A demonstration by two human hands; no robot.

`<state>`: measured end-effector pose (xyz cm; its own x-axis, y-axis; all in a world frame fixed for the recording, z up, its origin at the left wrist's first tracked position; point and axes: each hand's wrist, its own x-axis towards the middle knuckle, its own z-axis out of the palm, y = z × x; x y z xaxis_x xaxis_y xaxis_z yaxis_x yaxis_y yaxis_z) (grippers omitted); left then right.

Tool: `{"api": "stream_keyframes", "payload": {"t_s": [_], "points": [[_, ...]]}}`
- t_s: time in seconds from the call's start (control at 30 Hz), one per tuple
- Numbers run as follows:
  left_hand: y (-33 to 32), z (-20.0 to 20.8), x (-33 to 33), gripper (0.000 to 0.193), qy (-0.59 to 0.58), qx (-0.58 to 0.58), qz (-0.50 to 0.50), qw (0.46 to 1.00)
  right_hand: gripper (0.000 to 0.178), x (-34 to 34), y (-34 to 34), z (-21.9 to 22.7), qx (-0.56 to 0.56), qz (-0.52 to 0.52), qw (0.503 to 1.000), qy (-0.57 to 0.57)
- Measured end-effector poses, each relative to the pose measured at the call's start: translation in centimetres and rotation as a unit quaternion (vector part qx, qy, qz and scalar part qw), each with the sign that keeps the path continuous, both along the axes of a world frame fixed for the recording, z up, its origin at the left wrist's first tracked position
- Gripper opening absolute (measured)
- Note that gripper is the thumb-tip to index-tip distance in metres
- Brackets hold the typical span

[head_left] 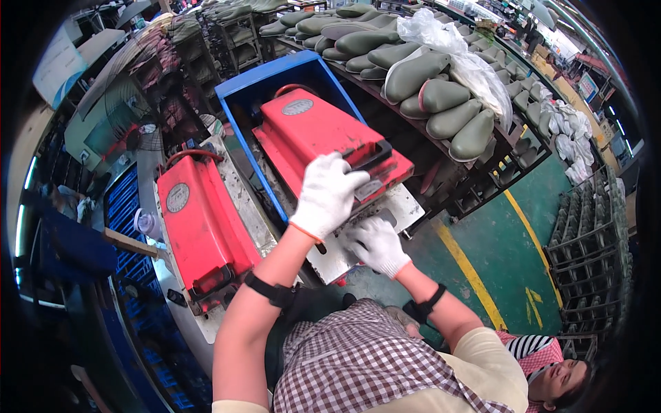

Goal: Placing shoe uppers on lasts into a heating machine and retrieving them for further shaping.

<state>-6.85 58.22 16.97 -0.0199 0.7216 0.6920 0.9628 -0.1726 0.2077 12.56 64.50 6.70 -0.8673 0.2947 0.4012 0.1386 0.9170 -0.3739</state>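
My left hand (323,193), in a white glove, is closed at the left end of the black handle (372,155) on a red metal cover (310,127). This cover tilts up over a metal base plate (396,210) and a blue open-sided housing (231,88). My right hand (377,244), also gloved, is low against the front of that plate. Its fingers are blurred and partly hidden, so what they touch cannot be made out. To the left, a matching red cover (203,217) lies lower over its own metal plate, with a dark handle at its near end.
Grey-green shoe lasts or boot shapes (420,76) fill a rack at the far right, with clear plastic sheeting (441,38) over some. A dark metal rack (585,241) stands on the right. Another person (554,378) is close at the lower right. Yellow lines (471,275) cross the green floor.
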Motion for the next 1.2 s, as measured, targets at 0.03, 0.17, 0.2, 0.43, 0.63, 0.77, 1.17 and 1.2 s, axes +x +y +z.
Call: {"api": "stream_keyframes", "payload": {"t_s": [0.03, 0.17, 0.2, 0.43, 0.63, 0.77, 1.17, 1.2], "points": [[0.2, 1.9, -0.6, 0.028, 0.008, -0.013, 0.001, 1.0, 0.029, -1.8, 1.3, -0.9, 0.007, -0.022, 0.999, -0.045], [2.4, 7.3, -3.0, 0.034, -0.023, 0.067, 0.033, 0.997, 0.085, -10.0, 6.8, -3.0, -0.044, -0.19, 0.975, -0.103], [2.7, 8.9, -3.9, 0.036, -0.048, 0.032, 0.039, 0.998, 0.096, -11.9, 7.7, -3.6, -0.035, -0.213, 0.972, -0.091], [0.4, 14.3, -8.5, 0.042, -0.117, -0.06, 0.162, 0.978, 0.091, -16.4, 9.8, -2.3, -0.125, -0.201, 0.953, -0.19], [-10.8, 7.3, -7.0, 0.065, -0.417, 0.065, 0.046, 0.906, 0.071, -12.8, 7.3, 1.6, -0.654, -0.073, 0.752, -0.034], [-20.8, -3.6, -5.3, 0.072, -0.72, 0.025, 0.134, 0.681, 0.062, -9.9, -1.1, 1.1, -0.848, 0.067, 0.524, 0.049], [-44.2, -9.0, 7.6, 0.063, -0.851, 0.37, 0.129, 0.35, 0.057, -15.1, -24.2, 2.6, -0.243, 0.435, 0.85, -0.171], [-47.0, -10.6, 7.9, 0.055, -0.832, 0.401, 0.186, 0.336, 0.053, -15.3, -25.2, 1.9, -0.187, 0.406, 0.885, -0.131]]}}
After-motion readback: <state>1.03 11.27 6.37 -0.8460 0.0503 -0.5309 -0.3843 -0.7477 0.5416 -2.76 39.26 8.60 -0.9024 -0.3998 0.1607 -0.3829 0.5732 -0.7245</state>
